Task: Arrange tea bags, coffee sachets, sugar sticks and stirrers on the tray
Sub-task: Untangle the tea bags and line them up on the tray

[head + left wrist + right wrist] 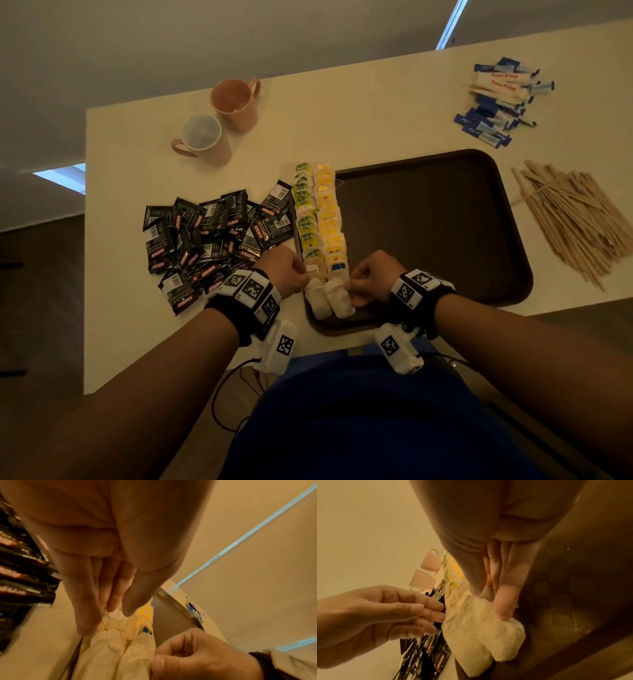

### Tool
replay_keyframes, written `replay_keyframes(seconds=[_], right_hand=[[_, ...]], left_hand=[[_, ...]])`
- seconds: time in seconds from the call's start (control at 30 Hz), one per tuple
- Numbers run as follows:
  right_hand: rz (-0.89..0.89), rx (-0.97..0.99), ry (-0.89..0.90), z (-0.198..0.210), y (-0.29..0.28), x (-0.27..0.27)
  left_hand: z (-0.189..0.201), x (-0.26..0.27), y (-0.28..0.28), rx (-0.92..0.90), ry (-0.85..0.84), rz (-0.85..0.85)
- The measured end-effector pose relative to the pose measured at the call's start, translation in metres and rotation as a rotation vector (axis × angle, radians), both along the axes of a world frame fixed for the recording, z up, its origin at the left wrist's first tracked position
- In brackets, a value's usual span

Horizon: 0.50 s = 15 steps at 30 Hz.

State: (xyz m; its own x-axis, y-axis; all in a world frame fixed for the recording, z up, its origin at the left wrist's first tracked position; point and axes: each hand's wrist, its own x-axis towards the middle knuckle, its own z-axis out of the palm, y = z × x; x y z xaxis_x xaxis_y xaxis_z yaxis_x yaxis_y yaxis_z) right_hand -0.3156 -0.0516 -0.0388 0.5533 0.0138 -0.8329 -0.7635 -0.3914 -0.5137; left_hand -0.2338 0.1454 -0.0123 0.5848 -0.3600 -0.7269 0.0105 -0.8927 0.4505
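A brown tray (445, 222) lies on the white table. Two rows of tea bags (318, 212), green-tagged and yellow-tagged, run along its left side. At the near end lie two plain white tea bags (337, 301). My right hand (349, 284) pinches the top of the right one (479, 628) between thumb and fingers (503, 608). My left hand (303, 279) reaches in from the left, its nearly straight fingers (85, 622) touching the left bag (106, 649). Black coffee sachets (212, 233) are heaped left of the tray, sugar sticks (500, 102) at the far right, and wooden stirrers (575, 219) to its right.
Two pink mugs (236, 102) (205, 137) stand at the far left of the table. Most of the tray's floor is bare, right of the tea bags. The table's near edge runs just below my wrists, with cables hanging over it.
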Motion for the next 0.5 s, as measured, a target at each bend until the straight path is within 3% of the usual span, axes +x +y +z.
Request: replay_keyframes(seconds=[0.5], right_hand=[[0.134, -0.03, 0.029, -0.0057, -0.0089, -0.002]], left_hand=[[-0.0021, 0.0001, -0.0006, -0.183, -0.067, 0.085]])
